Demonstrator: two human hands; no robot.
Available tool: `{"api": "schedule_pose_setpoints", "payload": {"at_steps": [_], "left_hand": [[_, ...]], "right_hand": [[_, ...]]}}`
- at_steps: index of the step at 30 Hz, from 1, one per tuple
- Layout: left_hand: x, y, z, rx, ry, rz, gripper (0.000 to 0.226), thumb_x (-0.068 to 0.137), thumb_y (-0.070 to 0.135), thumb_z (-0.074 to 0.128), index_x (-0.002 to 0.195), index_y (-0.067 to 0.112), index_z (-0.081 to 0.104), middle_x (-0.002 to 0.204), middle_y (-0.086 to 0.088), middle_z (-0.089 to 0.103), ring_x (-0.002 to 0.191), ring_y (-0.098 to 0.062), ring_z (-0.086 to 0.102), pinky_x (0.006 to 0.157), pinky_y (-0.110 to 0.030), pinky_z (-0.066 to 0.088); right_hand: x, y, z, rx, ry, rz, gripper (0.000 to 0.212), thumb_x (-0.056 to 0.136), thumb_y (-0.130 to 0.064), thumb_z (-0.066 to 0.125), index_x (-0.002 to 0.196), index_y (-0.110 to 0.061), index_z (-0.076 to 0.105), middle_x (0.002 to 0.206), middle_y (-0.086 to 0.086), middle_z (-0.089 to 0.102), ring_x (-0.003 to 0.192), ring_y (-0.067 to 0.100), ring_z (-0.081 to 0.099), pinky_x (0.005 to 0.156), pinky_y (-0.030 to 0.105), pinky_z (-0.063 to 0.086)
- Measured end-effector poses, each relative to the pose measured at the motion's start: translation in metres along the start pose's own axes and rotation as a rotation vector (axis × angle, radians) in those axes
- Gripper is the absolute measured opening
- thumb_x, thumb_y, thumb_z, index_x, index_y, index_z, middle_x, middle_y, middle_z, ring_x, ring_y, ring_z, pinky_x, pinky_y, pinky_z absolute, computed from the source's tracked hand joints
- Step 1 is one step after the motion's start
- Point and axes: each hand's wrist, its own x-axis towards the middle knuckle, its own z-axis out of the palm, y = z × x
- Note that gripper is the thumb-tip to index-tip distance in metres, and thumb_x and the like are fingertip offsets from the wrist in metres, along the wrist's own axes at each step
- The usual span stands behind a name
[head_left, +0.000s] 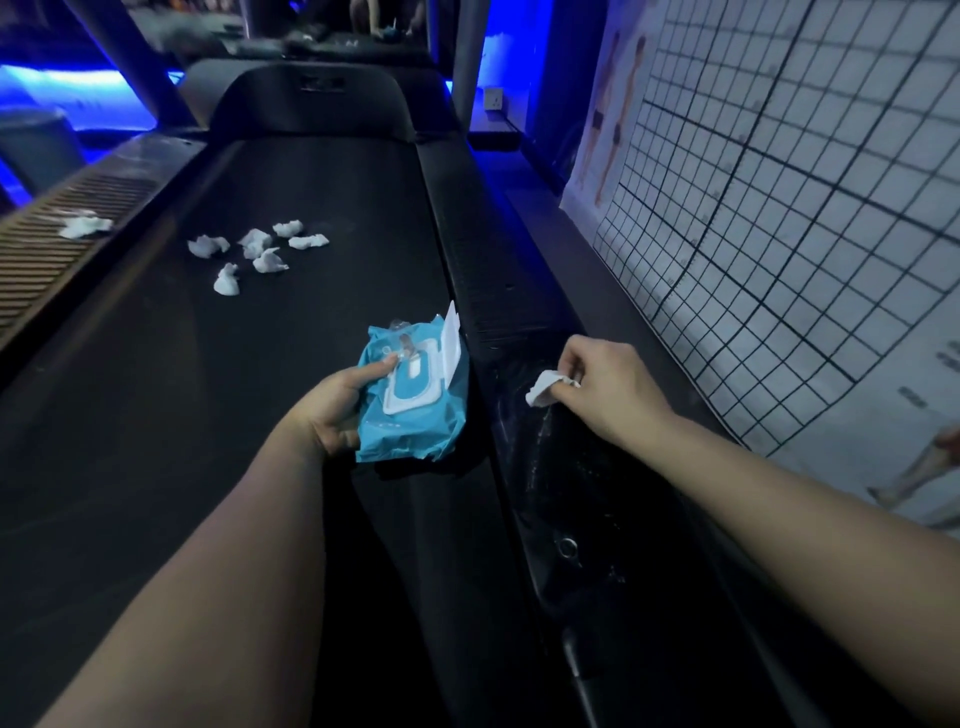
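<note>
My left hand (332, 410) grips a blue pack of wet wipes (410, 395) over the black treadmill belt (156, 415); the pack's white lid flap stands open. My right hand (608, 389) pinches a small crumpled white wipe (543, 389) against the treadmill's black right side rail (561, 467), which looks wet and streaked there.
Several crumpled used wipes (254, 252) lie on the belt further ahead, and one more (83, 226) on the ribbed left side rail. The motor hood (311, 104) closes the far end. A gridded posture chart (779, 234) covers the wall close on the right.
</note>
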Motion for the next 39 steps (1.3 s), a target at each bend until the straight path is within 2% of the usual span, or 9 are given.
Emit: {"api": "schedule_pose_setpoints", "payload": {"at_steps": [4, 8, 11, 16, 21, 28, 32, 36, 39], "left_hand": [[0.0, 0.001, -0.001, -0.035, -0.017, 0.002, 0.029, 0.105, 0.028, 0.058, 0.113, 0.003, 0.071, 0.097, -0.016, 0.081, 0.077, -0.028, 0.08, 0.059, -0.039, 0.065], [0.001, 0.001, -0.001, -0.081, -0.028, 0.005, 0.03, 0.107, 0.027, 0.055, 0.111, 0.002, 0.071, 0.096, -0.016, 0.08, 0.077, -0.029, 0.08, 0.058, -0.04, 0.065], [0.001, 0.002, -0.001, -0.096, -0.037, 0.003, 0.03, 0.108, 0.027, 0.055, 0.112, 0.002, 0.07, 0.094, -0.016, 0.08, 0.075, -0.029, 0.08, 0.057, -0.04, 0.064], [0.002, 0.002, -0.002, -0.12, -0.054, -0.011, 0.03, 0.107, 0.026, 0.054, 0.11, 0.002, 0.07, 0.094, -0.016, 0.08, 0.075, -0.028, 0.08, 0.057, -0.039, 0.064], [0.005, 0.002, -0.004, -0.125, -0.072, -0.009, 0.032, 0.095, 0.026, 0.062, 0.112, 0.001, 0.07, 0.095, -0.017, 0.08, 0.075, -0.029, 0.08, 0.056, -0.039, 0.064], [0.01, 0.0, -0.007, -0.137, -0.075, 0.005, 0.036, 0.101, 0.026, 0.059, 0.092, 0.001, 0.083, 0.101, -0.02, 0.079, 0.079, -0.032, 0.08, 0.058, -0.042, 0.064], [0.01, 0.0, -0.008, -0.158, -0.067, 0.001, 0.031, 0.103, 0.026, 0.059, 0.112, 0.001, 0.074, 0.104, -0.02, 0.079, 0.082, -0.032, 0.08, 0.061, -0.044, 0.066], [0.009, 0.0, -0.008, -0.179, -0.028, 0.023, 0.037, 0.102, 0.027, 0.062, 0.128, 0.002, 0.068, 0.108, -0.02, 0.079, 0.086, -0.033, 0.08, 0.063, -0.045, 0.065], [0.005, 0.0, -0.007, -0.258, 0.03, 0.066, 0.038, 0.105, 0.026, 0.061, 0.135, 0.003, 0.066, 0.113, -0.021, 0.078, 0.087, -0.034, 0.08, 0.063, -0.047, 0.066]], "right_hand": [[-0.002, -0.013, -0.022, 0.058, -0.212, -0.003, 0.017, 0.071, -0.027, 0.081, 0.073, -0.023, 0.065, 0.062, -0.009, 0.066, 0.059, 0.006, 0.061, 0.057, 0.027, 0.049], [-0.016, -0.024, -0.018, 0.105, -0.415, -0.091, 0.016, 0.07, -0.021, 0.081, 0.071, -0.024, 0.065, 0.057, -0.015, 0.063, 0.05, 0.001, 0.052, 0.052, 0.02, 0.044], [-0.022, -0.026, 0.006, 0.109, -0.365, -0.124, 0.022, 0.069, -0.027, 0.084, 0.067, -0.026, 0.062, 0.058, -0.025, 0.058, 0.053, 0.001, 0.05, 0.052, 0.016, 0.038], [0.001, -0.03, 0.032, -0.044, -0.164, -0.129, 0.019, 0.078, -0.031, 0.075, 0.077, -0.026, 0.057, 0.081, -0.01, 0.061, 0.078, 0.013, 0.057, 0.062, 0.031, 0.039], [0.033, -0.02, 0.023, -0.121, 0.02, 0.032, 0.016, 0.087, -0.03, 0.069, 0.083, -0.022, 0.056, 0.078, -0.01, 0.054, 0.075, 0.018, 0.053, 0.057, 0.032, 0.033], [0.058, -0.007, -0.015, 0.015, -0.025, 0.135, 0.014, 0.071, -0.025, 0.079, 0.07, -0.022, 0.065, 0.072, -0.007, 0.064, 0.07, 0.014, 0.061, 0.056, 0.026, 0.043], [0.056, -0.01, -0.024, 0.053, -0.103, 0.149, 0.016, 0.067, -0.024, 0.083, 0.067, -0.022, 0.067, 0.062, -0.008, 0.063, 0.06, 0.01, 0.057, 0.054, 0.024, 0.041], [0.051, -0.023, -0.016, 0.107, -0.157, 0.165, 0.014, 0.069, -0.019, 0.084, 0.074, -0.02, 0.071, 0.065, -0.005, 0.069, 0.05, 0.007, 0.058, 0.046, 0.014, 0.04], [0.05, -0.038, -0.011, 0.177, -0.285, 0.186, 0.01, 0.074, -0.007, 0.078, 0.082, -0.012, 0.073, 0.068, 0.005, 0.072, 0.041, 0.009, 0.056, 0.043, 0.019, 0.044]]}}
